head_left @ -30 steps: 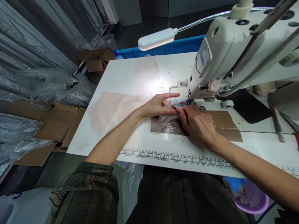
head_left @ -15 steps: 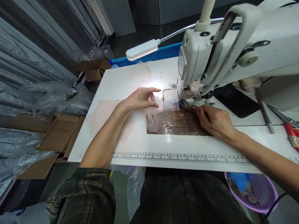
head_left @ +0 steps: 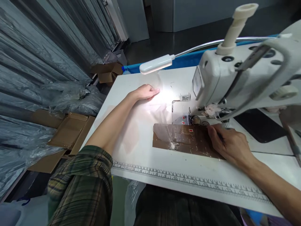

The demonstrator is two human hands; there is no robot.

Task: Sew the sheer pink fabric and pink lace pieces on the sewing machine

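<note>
Left of the sewing machine [head_left: 209, 83], sheer pale fabric [head_left: 161, 113] lies loosely gathered on the white tabletop [head_left: 141, 158]. The left hand [head_left: 146, 91] is at its far part, fingers drawn together; whether they pinch cloth cannot be told. Near the needle area, the right hand [head_left: 231, 144] presses thumb and forefinger together, any held item unclear. The step seems to be arranging fabric; the next move probably calls for smoothing its folds.

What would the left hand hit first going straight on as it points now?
The left hand would probably meet the sewing machine's head across the lit tabletop; depth is unclear, so it might pass beneath.
</note>
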